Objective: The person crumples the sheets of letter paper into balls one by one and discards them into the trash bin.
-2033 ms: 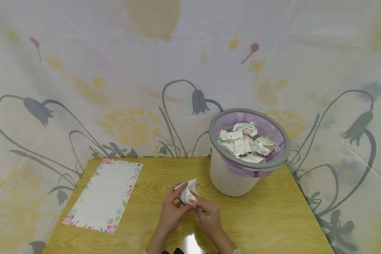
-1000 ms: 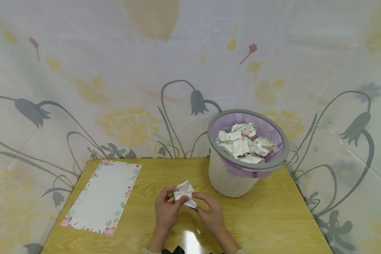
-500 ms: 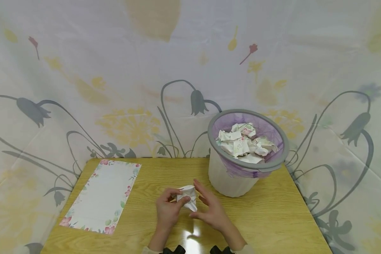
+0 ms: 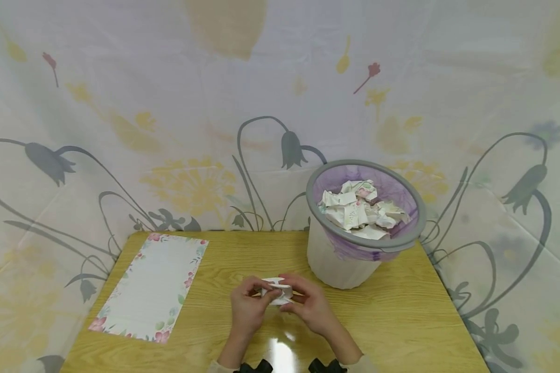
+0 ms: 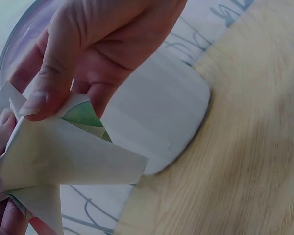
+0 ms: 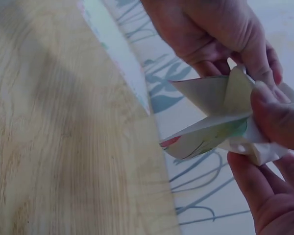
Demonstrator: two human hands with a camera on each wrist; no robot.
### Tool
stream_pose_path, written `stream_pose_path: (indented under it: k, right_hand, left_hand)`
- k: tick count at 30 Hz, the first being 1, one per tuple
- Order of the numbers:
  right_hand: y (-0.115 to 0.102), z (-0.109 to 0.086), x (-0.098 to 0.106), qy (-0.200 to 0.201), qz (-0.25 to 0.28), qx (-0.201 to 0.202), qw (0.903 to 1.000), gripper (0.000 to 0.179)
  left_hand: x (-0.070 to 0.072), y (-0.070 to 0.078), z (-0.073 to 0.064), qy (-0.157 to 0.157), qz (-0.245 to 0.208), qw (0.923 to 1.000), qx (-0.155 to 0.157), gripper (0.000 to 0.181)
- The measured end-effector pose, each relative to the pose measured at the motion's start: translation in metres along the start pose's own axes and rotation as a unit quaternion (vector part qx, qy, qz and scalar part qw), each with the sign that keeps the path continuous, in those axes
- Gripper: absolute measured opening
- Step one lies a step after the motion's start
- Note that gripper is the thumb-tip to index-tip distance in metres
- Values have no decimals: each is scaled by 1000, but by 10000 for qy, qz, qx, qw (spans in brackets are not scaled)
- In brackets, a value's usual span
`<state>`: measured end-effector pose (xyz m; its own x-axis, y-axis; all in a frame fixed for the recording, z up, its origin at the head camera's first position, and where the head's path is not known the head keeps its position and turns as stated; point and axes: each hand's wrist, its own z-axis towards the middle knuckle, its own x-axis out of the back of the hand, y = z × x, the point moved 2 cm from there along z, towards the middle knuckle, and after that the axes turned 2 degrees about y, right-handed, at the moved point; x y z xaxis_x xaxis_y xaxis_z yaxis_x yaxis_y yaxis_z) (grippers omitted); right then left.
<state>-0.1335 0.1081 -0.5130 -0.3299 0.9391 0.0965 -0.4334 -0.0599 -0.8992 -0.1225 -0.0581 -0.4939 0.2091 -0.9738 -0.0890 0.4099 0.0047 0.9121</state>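
A small piece of folded paper point(image 4: 287, 291), white with pointed flaps, is held between both hands just above the table. My left hand point(image 4: 248, 309) pinches its left side, thumb on top. From the right, my right hand point(image 4: 315, 310) pinches the other side between thumb and fingers. Up close in the left wrist view, the folded paper point(image 5: 63, 156) has green print on a flap beneath the right thumb point(image 5: 44, 93). Red and green print edges the flaps of the paper point(image 6: 235, 93) in the right wrist view; fingers cover part of its folds.
A flat sheet with a floral border point(image 4: 151, 290) lies at the table's left. At the back right stands a white bin point(image 4: 338, 267) with a grey rim and purple liner, holding several crumpled papers point(image 4: 354, 212). A patterned curtain point(image 4: 270, 77) hangs behind the wooden table point(image 4: 392, 311).
The paper turned and was refolded between the hands. Half a second ago the right hand was off it with fingers spread; now it pinches the right side again. The left hand kept its hold.
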Motion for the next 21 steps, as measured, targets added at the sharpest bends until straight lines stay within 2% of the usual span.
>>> stream_pose_path:
  k: [2, 4, 9, 11, 14, 17, 21]
  right_hand:
    - [0, 0, 1, 221, -139, -5, 9997, 41]
    - [-1, 0, 0, 461, -300, -34, 9985, 33]
    - [0, -1, 0, 927, -434, -185, 9946, 25]
    - [1, -2, 1, 970, -333, -302, 9943, 25]
    - [2, -3, 3, 969, 24, -533, 9939, 30]
    - [2, -4, 7, 913, 261, -712, 9929, 33]
    - [1, -4, 11, 790, 318, -756, 9935, 32]
  left_hand:
    - [-1, 7, -1, -17, -22, 10000, -89, 26]
    - [-2, 6, -2, 17, -36, 9999, -134, 27]
    - [-3, -10, -3, -89, -72, 9998, -154, 27]
    - [-2, -19, -3, -336, -199, 9992, -32, 24]
    - [2, -23, -4, -903, -539, 9943, 162, 21]
    - [6, -22, -4, -1460, -748, 9862, 235, 37]
    - [8, -21, -4, -1745, -535, 9828, 291, 61]
